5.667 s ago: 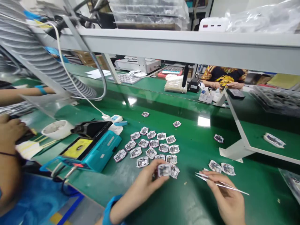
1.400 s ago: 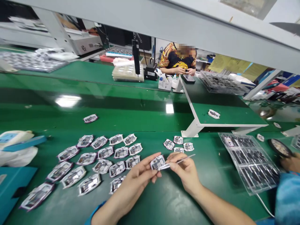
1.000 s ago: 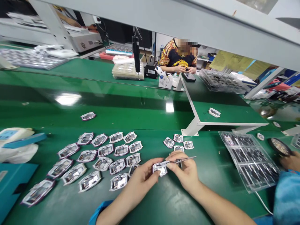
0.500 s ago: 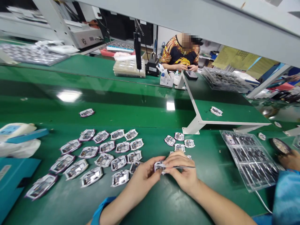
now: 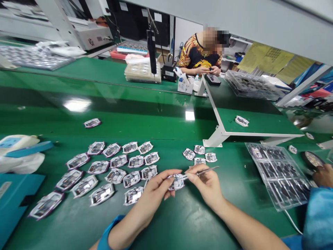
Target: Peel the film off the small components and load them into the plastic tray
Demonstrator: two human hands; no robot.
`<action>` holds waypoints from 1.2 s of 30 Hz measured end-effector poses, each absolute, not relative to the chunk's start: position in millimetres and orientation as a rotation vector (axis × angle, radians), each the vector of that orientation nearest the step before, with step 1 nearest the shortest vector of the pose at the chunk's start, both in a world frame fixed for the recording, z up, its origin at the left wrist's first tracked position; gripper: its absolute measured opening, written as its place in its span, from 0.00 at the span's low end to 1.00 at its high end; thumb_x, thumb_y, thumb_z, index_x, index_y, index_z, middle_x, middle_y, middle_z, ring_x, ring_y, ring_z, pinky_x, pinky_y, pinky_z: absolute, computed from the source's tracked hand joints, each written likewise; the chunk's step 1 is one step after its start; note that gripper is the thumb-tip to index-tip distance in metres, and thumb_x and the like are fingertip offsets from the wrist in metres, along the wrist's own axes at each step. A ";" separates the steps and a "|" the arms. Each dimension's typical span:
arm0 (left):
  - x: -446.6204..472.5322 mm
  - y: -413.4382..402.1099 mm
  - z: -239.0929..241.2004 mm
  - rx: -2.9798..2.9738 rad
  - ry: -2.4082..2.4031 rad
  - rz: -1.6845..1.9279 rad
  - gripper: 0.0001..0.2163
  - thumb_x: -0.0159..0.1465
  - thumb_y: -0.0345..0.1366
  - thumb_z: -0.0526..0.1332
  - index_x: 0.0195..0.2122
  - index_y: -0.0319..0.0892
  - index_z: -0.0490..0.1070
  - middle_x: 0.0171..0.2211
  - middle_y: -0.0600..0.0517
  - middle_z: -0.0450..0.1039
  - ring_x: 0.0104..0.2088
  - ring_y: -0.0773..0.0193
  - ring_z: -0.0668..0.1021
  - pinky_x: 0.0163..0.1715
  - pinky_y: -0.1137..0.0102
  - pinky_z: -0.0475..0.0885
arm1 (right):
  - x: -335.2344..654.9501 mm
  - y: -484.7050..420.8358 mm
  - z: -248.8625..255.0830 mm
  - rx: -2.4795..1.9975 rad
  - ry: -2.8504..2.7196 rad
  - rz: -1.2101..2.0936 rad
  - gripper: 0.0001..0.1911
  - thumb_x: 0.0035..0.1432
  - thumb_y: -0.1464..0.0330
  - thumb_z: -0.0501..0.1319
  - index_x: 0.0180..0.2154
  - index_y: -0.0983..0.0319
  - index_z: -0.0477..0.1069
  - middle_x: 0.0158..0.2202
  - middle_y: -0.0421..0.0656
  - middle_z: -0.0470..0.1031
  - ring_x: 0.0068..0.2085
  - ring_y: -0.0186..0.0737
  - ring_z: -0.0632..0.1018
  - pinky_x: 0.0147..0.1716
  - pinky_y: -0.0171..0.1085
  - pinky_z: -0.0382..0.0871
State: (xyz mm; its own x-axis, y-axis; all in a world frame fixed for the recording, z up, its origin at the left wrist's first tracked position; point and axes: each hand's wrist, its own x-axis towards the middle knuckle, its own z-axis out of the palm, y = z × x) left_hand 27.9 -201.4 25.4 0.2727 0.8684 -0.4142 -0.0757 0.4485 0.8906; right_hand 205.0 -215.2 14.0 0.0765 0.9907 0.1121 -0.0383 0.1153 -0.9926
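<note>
Between thumb and fingers, my left hand [image 5: 160,184] grips a small watch-like casing [image 5: 177,182], white with a purplish rim and electronic parts inside. My right hand [image 5: 207,182] is closed around a pair of metal tweezers [image 5: 208,170], whose tips point left at the casing's right side. Whether the tips touch a part inside is too small to tell. Left of my hands, several similar casings [image 5: 119,161] lie in loose rows, open side up. A smaller cluster of casings [image 5: 199,149] lies just beyond my right hand.
At the right lies a clear compartment tray [image 5: 279,177] of dark parts; beside it a co-worker's hand [image 5: 324,175] is at a round dish [image 5: 312,160]. A white-legged raised shelf [image 5: 260,121] stands behind. Far left is a teal box [image 5: 18,205]. Another person [image 5: 200,57] sits opposite.
My left hand has turned the casing so its inside shows more. My right hand has shifted slightly right, and the tweezers now slant upward to the right.
</note>
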 end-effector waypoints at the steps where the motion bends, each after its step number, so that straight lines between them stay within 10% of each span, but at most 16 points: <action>1: 27.8 -201.7 25.2 0.881 1.110 0.760 0.16 0.56 0.43 0.65 0.42 0.40 0.80 0.23 0.53 0.72 0.23 0.66 0.70 0.22 0.73 0.61 | 205.1 -214.8 13.7 -1.142 -1.164 1.109 0.09 0.55 0.61 0.69 0.31 0.60 0.76 0.30 0.41 0.80 0.32 0.38 0.80 0.34 0.36 0.74; 14: 29.7 -201.4 33.8 0.634 1.074 0.714 0.16 0.51 0.42 0.70 0.39 0.41 0.81 0.26 0.51 0.76 0.25 0.66 0.71 0.24 0.73 0.63 | 205.8 -216.9 20.1 -0.977 -1.370 0.778 0.01 0.56 0.68 0.69 0.32 0.56 0.79 0.31 0.43 0.83 0.35 0.44 0.82 0.39 0.45 0.76; 36: 30.7 -202.5 30.3 1.124 1.135 0.742 0.16 0.55 0.44 0.67 0.42 0.43 0.76 0.24 0.56 0.72 0.25 0.64 0.71 0.26 0.71 0.65 | 203.9 -213.8 16.0 -1.182 -1.041 1.134 0.08 0.52 0.63 0.71 0.29 0.60 0.77 0.27 0.39 0.78 0.30 0.36 0.76 0.32 0.35 0.70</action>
